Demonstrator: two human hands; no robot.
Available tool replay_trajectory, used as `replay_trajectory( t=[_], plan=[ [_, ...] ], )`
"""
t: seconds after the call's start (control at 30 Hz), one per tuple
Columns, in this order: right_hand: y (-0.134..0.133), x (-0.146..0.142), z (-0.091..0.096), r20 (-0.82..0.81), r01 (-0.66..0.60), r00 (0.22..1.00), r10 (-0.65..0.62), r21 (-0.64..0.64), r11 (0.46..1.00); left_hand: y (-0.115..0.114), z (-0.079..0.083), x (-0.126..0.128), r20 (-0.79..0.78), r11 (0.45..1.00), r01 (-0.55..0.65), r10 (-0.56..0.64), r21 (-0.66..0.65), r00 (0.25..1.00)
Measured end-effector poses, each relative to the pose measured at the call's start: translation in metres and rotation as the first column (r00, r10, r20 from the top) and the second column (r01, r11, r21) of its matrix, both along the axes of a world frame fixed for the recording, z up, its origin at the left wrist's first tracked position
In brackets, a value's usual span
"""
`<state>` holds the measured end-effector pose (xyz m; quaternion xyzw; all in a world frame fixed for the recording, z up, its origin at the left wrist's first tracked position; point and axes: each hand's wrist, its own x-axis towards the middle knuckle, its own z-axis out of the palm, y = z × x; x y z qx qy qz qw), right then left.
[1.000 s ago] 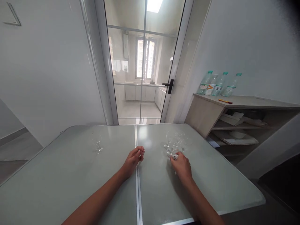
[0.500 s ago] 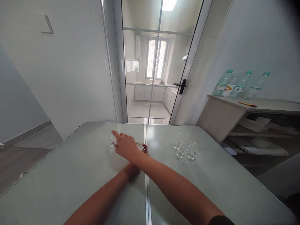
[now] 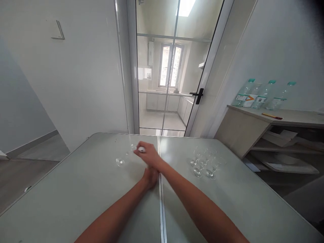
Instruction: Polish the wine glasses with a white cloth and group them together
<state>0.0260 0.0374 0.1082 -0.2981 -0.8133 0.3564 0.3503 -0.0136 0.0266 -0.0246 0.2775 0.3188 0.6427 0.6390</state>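
Note:
My right hand (image 3: 149, 155) reaches across to the left half of the grey table (image 3: 76, 195), fingers closed round the bowl of a clear stemmed glass (image 3: 124, 159). The glass is tilted, its round foot pointing left. A small white thing (image 3: 141, 149), perhaps a cloth, shows at my fingertips. My left hand (image 3: 150, 178) rests on the table at the centre seam, right under my right wrist, and its fingers are hidden. Several more clear stemmed glasses (image 3: 204, 164) stand in a cluster on the right half of the table.
A metal seam (image 3: 162, 209) splits the table down the middle. Beyond the table a glass door (image 3: 174, 84) with a black handle leads to a kitchen. A wooden shelf unit (image 3: 268, 135) at the right carries water bottles (image 3: 263, 96) and a pen.
My right hand left the cluster of glasses, crossed over my left arm and took hold of the lone glass on the left, which now leans over. My view turned left.

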Motion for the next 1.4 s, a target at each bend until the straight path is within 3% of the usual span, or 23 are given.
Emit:
replay_trajectory(
  t=[0.1,0.13,0.2,0.27,0.37,0.47,0.53,0.63,0.77,0.93,1.07,1.2,1.27,1.33,1.4],
  plan=[
    [-0.011,0.079,0.011,-0.033,-0.053,0.998,0.049,-0.115,0.992,-0.005,0.009,-0.001,0.072,0.995,0.101,-0.103,0.022,0.992],
    [-0.015,0.103,0.012,-0.035,-0.065,0.998,0.059,-0.208,0.976,-0.009,0.013,-0.002,0.098,0.971,0.234,-0.237,0.041,0.967],
    [-0.022,0.14,0.008,-0.001,0.022,1.0,-0.024,-0.275,0.961,-0.019,0.021,-0.001,0.063,0.846,0.529,-0.533,0.072,0.844],
    [-0.027,0.161,-0.004,0.05,0.112,0.994,-0.101,-0.3,0.947,-0.028,0.026,0.002,-0.046,0.761,0.643,-0.642,0.088,0.765],
    [-0.031,0.172,-0.028,0.008,0.189,0.98,-0.199,-0.346,0.919,-0.035,0.029,0.008,-0.184,0.803,0.582,-0.558,0.126,0.809],
    [-0.034,0.172,-0.046,-0.087,0.303,0.932,-0.353,-0.35,0.886,-0.031,0.028,0.012,-0.224,0.897,0.408,-0.369,0.167,0.902],
    [-0.038,0.171,-0.05,-0.111,0.322,0.918,-0.381,-0.353,0.879,-0.028,0.026,0.012,-0.274,0.943,0.292,-0.242,0.159,0.931],
    [-0.045,0.166,-0.048,-0.161,0.153,0.955,-0.25,-0.454,0.878,-0.028,0.023,0.013,-0.358,0.959,0.262,-0.208,0.109,0.91],
    [-0.05,0.156,-0.043,-0.311,-0.047,0.933,-0.178,-0.598,0.8,-0.031,0.022,0.014,-0.348,0.938,0.341,-0.299,0.063,0.888],
    [-0.043,0.156,-0.053,-0.388,-0.09,0.893,-0.228,-0.65,0.755,-0.029,0.028,0.011,-0.363,0.954,0.283,-0.228,0.104,0.904],
    [-0.038,0.161,-0.063,-0.374,-0.134,0.908,-0.189,-0.686,0.715,-0.026,0.033,0.005,-0.264,0.966,0.193,-0.144,0.173,0.954],
    [-0.04,0.159,-0.07,-0.33,-0.166,0.941,-0.078,-0.648,0.744,-0.024,0.034,0.003,-0.207,0.976,0.171,-0.14,0.137,0.968],
    [-0.039,0.157,-0.073,-0.307,-0.126,0.946,-0.101,-0.636,0.761,-0.022,0.033,0.004,-0.213,0.979,0.158,-0.129,0.126,0.969],
    [-0.036,0.157,-0.076,-0.269,-0.009,0.945,-0.187,-0.593,0.805,-0.02,0.031,0.005,-0.246,0.981,0.138,-0.101,0.138,0.964],
    [-0.031,0.16,-0.078,-0.209,0.19,0.929,-0.306,-0.44,0.878,-0.018,0.028,0.005,-0.278,0.982,0.113,-0.068,0.149,0.958]
  ],
)
